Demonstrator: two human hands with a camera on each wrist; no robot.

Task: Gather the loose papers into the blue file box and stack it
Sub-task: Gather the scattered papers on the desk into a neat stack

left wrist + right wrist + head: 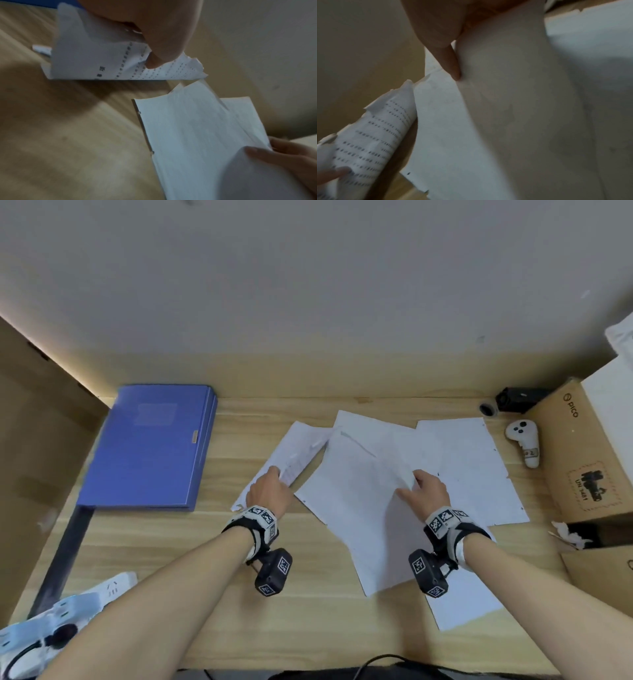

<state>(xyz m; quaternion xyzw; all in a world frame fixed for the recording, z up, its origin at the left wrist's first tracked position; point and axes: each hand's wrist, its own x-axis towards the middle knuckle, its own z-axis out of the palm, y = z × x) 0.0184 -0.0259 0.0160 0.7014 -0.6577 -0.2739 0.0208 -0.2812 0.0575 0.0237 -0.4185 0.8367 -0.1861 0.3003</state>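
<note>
A broad strip of bare wooden desk (239, 446) lies open between the blue file box (150, 445) at the far left and the spread of loose papers (394, 474) at centre right. The near edge of the desk in front of the file box is bare too. On the left a cardboard wall (41, 440) closes that side, with a power strip (68, 611) at the near left corner. On the right a cardboard box (582, 453) hems in the papers, with a white controller (524, 445) and a black device (517, 398) in the gap beside it.
</note>
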